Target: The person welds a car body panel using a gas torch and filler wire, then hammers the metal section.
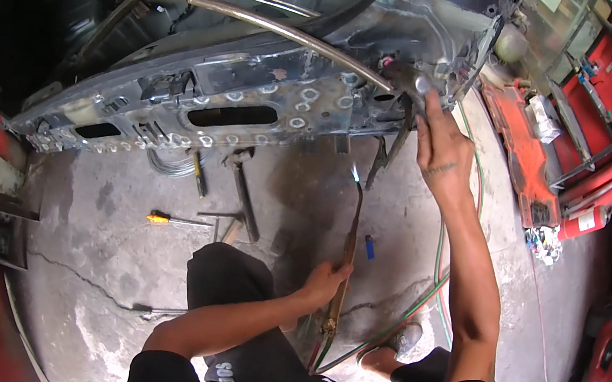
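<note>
My left hand is wrapped around the brass handle of a gas welding torch. The torch points away from me, and a small bluish-white flame burns at its tip, below the edge of a bare grey car body panel. At the panel's right corner, my right hand is closed on a metal tool with a rounded shiny head, its index finger stretched along it. The palm hides the rest of that tool. A long bent metal bar runs across the panel, ending near the right hand.
Red and green hoses trail from the torch across the concrete floor. A hammer, a yellow-handled screwdriver, a coil of wire and a blue piece lie there. An orange metal part and a red cylinder are at right.
</note>
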### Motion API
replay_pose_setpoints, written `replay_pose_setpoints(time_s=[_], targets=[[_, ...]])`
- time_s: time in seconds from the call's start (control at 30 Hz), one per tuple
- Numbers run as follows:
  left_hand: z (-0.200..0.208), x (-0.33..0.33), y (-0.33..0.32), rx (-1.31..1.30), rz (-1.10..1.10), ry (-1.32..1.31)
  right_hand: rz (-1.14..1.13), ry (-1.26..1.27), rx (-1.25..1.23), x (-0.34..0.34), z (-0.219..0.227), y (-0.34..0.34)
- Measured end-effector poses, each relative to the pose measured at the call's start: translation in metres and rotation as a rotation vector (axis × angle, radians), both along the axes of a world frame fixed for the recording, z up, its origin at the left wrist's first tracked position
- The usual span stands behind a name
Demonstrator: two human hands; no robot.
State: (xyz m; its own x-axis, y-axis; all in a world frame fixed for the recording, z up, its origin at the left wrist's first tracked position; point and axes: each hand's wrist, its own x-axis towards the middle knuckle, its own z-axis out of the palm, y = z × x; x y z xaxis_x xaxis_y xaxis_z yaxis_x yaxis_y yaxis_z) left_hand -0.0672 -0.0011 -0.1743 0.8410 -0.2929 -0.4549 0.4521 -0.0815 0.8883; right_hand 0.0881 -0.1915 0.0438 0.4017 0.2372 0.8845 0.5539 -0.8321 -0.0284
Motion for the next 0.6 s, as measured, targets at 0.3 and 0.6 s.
replay_pose_setpoints(time_s=[0.3, 0.6], targets=[[-0.012, -0.012, 0.015, -0.027, 0.07, 0.055, -0.107, 0.396, 0.502, -0.09, -0.112, -0.008], [0.018, -0.003, -0.008, 0.255, 0.026, -0.032, -0.295, 1.263, 0.432, -0.268, -0.522, -0.072]])
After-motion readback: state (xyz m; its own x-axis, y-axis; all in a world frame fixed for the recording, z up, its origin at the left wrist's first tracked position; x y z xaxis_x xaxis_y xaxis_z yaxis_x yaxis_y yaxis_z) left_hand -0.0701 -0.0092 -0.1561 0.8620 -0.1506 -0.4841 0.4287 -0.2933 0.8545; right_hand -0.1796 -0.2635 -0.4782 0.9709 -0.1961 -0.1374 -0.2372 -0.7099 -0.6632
